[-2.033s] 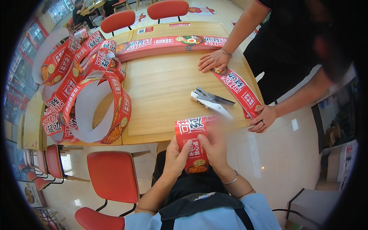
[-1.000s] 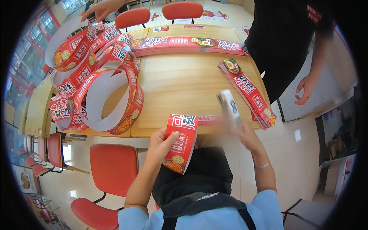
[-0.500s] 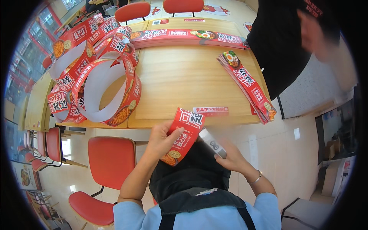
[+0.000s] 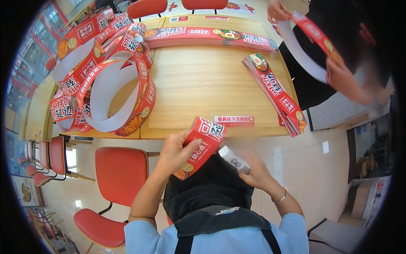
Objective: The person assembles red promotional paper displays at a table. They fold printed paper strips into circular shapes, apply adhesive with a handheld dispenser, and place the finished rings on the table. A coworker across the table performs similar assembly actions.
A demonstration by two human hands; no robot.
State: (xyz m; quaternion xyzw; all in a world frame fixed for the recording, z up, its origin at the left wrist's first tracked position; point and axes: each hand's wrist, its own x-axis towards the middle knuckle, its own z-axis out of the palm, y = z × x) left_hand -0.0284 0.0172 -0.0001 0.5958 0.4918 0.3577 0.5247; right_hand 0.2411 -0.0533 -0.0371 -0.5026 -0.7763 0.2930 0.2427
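My left hand (image 4: 174, 153) pinches a red printed card band (image 4: 205, 149), thumb on its front, over my lap at the table's near edge. The band is bent, with its red side facing up; its far side is hidden. In my right hand (image 4: 257, 171) is a white and grey stapler-like tool (image 4: 235, 161) with two dark round marks. Its dark tip is close to the band's right edge; I cannot tell whether they touch. Blur smears part of my right fingers.
Looped red card bands (image 4: 146, 99) are heaped at the table's left. A long stack of flat strips (image 4: 207, 36) lies along the far side, a fanned stack (image 4: 275, 93) at the right. A co-worker's hands (image 4: 340, 78) hold a curved strip (image 4: 315, 31). A red chair (image 4: 120, 173) stands left.
The co-worker at the right now has both hands in view with a curved strip between them. My hands keep their holds; the band and the tool have shifted only slightly.
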